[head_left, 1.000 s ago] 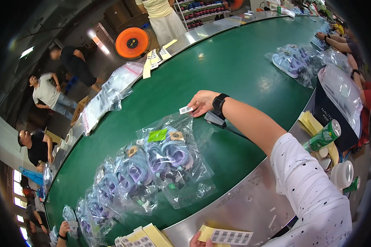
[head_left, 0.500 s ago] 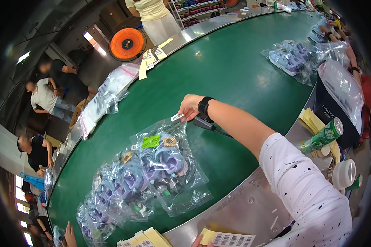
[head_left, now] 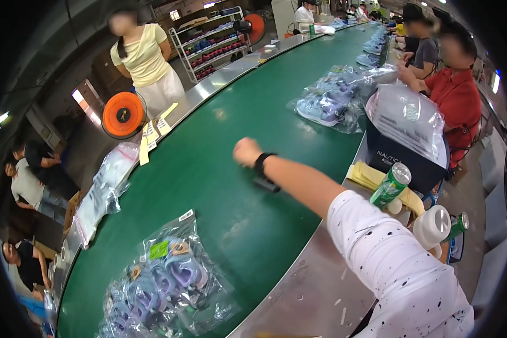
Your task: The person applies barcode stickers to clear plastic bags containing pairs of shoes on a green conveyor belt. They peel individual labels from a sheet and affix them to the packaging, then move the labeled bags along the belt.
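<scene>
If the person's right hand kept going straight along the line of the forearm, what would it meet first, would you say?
The right hand, closed in a fist, points up and left across the green belt. That stretch looks bare, so it would probably first reach the paper tags at the far edge, though depth is hard to judge.

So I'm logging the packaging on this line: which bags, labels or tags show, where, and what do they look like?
Clear bags of lilac shoes: near belt end, white sticker at one corner.
Green tag: square, inside the nearest bag.
Second bagged shoe pile: far right of belt.
Empty clear bags: left belt edge.
Yellow strips: left rim.
Big printed clear bag: on a dark box.
Right hand: fisted above belt.
</scene>
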Motion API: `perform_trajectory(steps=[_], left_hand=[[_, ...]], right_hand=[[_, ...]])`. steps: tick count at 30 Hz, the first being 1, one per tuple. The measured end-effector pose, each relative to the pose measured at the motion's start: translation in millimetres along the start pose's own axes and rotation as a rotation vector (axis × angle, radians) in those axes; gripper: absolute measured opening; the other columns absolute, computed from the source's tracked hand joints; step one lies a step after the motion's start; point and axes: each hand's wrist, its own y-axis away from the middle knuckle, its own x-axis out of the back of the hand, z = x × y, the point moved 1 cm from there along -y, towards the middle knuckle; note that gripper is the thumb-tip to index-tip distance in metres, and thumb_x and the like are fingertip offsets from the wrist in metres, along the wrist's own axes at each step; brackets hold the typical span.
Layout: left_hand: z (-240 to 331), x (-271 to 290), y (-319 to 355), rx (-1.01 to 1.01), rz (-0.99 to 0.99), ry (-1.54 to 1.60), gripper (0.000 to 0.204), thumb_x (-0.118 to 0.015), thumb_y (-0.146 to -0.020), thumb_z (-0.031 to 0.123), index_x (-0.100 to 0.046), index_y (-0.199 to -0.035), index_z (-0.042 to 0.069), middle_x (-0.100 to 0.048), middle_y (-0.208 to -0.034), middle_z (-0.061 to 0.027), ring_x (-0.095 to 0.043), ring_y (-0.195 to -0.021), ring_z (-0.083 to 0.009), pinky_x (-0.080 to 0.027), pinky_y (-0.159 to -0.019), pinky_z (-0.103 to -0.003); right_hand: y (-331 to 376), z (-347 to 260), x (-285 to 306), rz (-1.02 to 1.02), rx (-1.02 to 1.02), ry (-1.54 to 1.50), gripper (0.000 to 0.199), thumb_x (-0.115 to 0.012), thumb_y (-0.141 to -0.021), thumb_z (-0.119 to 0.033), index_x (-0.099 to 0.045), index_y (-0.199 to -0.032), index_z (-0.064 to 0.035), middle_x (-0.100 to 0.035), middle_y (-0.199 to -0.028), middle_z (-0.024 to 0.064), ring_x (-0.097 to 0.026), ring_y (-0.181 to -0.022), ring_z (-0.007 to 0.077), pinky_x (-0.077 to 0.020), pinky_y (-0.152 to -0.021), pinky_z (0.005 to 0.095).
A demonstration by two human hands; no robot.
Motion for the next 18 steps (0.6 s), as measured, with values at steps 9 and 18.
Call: perform_trajectory(steps=[9,18], left_hand=[[8,0,3,0.116,-0.03,-0.116,0.039,-0.054,-0.088,0.003,-0.042,-0.124,-0.001,-0.057,-0.108,-0.016,-0.057,-0.096,-0.0207,-0.048,-0.08,-0.03],[8,-5,0,-0.074,-0.06,0.161,0.039,-0.056,-0.088,0.001,-0.04,-0.123,-0.003,-0.055,-0.112,-0.0135,-0.055,-0.1,-0.0184,-0.045,-0.085,-0.029]], right_hand=[[22,142,211,0.172,-0.063,1.295,0.02,-0.053,-0.08,-0.014,-0.068,-0.092,-0.0102,-0.062,-0.097,0.0108,-0.056,-0.1,0.0267,-0.0415,-0.083,0.0474],[62,26,113,-0.078,0.271,0.752,0.014,-0.058,-0.068,-0.01,-0.066,-0.078,-0.0054,-0.065,-0.083,0.0183,-0.063,-0.083,0.0353,-0.0498,-0.07,0.0455]])
